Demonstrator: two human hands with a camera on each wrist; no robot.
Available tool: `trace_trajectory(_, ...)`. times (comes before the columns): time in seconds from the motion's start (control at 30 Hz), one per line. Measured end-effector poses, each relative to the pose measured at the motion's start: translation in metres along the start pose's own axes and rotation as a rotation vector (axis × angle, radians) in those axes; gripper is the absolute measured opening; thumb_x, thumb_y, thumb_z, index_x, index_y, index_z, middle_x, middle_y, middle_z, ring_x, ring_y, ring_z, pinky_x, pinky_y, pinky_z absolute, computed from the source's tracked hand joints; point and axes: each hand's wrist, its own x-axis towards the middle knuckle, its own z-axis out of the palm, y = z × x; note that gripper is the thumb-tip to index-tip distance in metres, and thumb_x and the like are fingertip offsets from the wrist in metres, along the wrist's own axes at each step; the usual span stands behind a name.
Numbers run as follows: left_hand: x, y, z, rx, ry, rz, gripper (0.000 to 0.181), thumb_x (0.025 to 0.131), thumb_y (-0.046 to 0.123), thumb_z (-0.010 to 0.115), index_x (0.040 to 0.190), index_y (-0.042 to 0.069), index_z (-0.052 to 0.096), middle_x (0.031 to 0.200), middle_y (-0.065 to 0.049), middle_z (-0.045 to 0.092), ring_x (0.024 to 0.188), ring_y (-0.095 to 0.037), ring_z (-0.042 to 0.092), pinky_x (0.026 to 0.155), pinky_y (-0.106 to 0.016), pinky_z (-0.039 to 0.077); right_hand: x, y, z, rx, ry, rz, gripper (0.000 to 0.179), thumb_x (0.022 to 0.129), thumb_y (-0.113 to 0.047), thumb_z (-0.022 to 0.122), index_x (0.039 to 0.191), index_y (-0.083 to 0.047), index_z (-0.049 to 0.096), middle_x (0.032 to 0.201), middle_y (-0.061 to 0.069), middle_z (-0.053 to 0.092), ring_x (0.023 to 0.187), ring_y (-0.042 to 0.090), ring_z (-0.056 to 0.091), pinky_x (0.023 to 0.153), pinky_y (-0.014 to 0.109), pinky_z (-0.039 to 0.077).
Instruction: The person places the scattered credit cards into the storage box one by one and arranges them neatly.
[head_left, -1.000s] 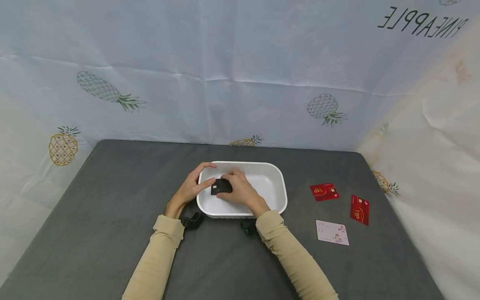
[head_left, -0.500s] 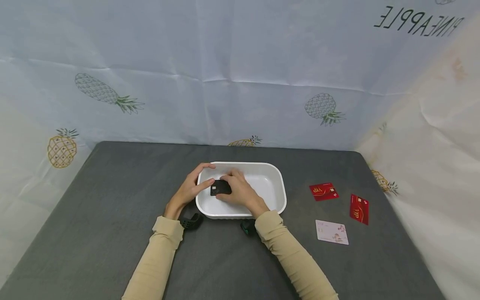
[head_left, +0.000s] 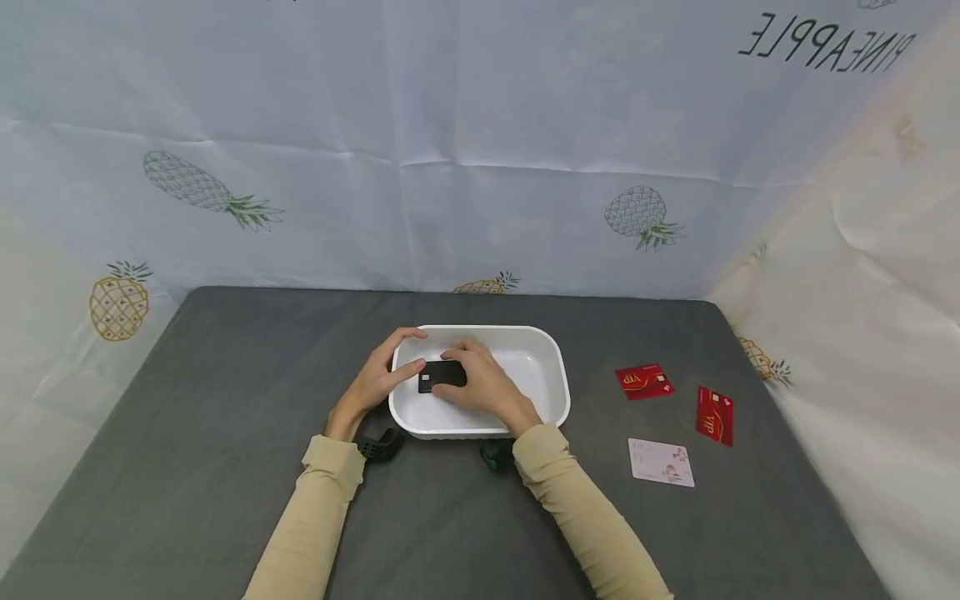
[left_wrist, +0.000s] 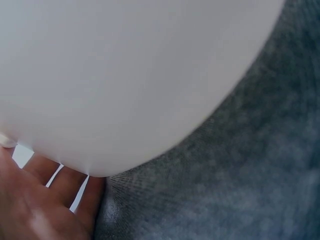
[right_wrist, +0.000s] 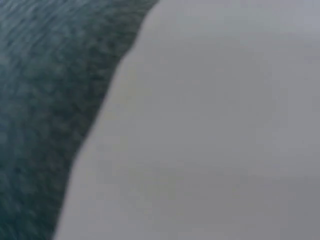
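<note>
A white oblong tray (head_left: 525,358) stands on the grey table in the head view. My left hand (head_left: 372,379) grips its left end, with the thumb over the rim and fingers along the outside. Inside the tray, toward the left end, is a black card (head_left: 444,375) with a small chip and pale "VIP" lettering. My right hand (head_left: 483,383) reaches in over the front rim and holds the card between thumb and fingers at its long edges. Some of its fingertips are blurred. In the left wrist view, fingers (left_wrist: 65,185) lie against the tray's wall (left_wrist: 125,90). The right wrist view shows no fingers.
To the tray's right, one red card (head_left: 645,382) lies on the grey tabletop (head_left: 225,433), another red card (head_left: 715,416) beside it, and a pale pink card (head_left: 662,462) nearer the front. A pineapple-print cloth (head_left: 420,208) hangs behind the table.
The head view has shifted slightly. Both hands stay in place at the tray, and slightly more of the black card shows beside the right hand.
</note>
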Motion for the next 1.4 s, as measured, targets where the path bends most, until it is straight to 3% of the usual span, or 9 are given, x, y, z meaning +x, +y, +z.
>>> trace_trajectory(0.2,-0.001,0.0,0.0,0.011,-0.001,0.007,0.043,0.097,0.008,0.061,0.139,0.002,0.052,0.142,-0.026,0.052,0.107,-0.024,0.059,0.081,-0.027,0.054,-0.005,0.006,-0.008,0.066,0.049,-0.033,0.053,0.092,-0.027,0.078,0.136,-0.002,0.063,0.132,0.018,0.061,0.126,0.035,0.055,0.109,0.05,0.045)
trace_trajectory(0.43,0.001,0.002,0.0,-0.001,-0.007,-0.015,0.044,0.096,0.009,0.063,0.139,0.003,0.052,0.143,-0.026,0.051,0.109,-0.032,0.059,0.082,-0.027,0.054,-0.017,0.014,-0.02,0.128,0.09,-0.059,0.052,0.091,-0.027,0.078,0.135,-0.002,0.064,0.139,0.019,0.06,0.133,0.036,0.054,0.111,0.052,0.044)
trace_trajectory(0.77,0.001,0.003,0.001,0.008,0.002,-0.026,0.046,0.096,0.009,0.063,0.14,0.002,0.052,0.145,-0.026,0.05,0.111,-0.036,0.059,0.085,-0.027,0.053,-0.044,0.023,-0.044,0.192,0.147,-0.104,0.054,0.088,-0.025,0.082,0.134,-0.004,0.065,0.135,0.015,0.063,0.129,0.034,0.058,0.108,0.056,0.046)
trace_trajectory(1.4,0.001,0.0,0.0,0.019,0.005,-0.018,0.045,0.097,0.007,0.062,0.14,0.003,0.052,0.147,-0.023,0.049,0.112,-0.037,0.058,0.089,-0.023,0.05,-0.104,0.052,-0.072,0.197,0.188,-0.08,0.052,0.085,-0.019,0.084,0.132,-0.009,0.066,0.131,0.018,0.064,0.123,0.04,0.059,0.104,0.063,0.048)
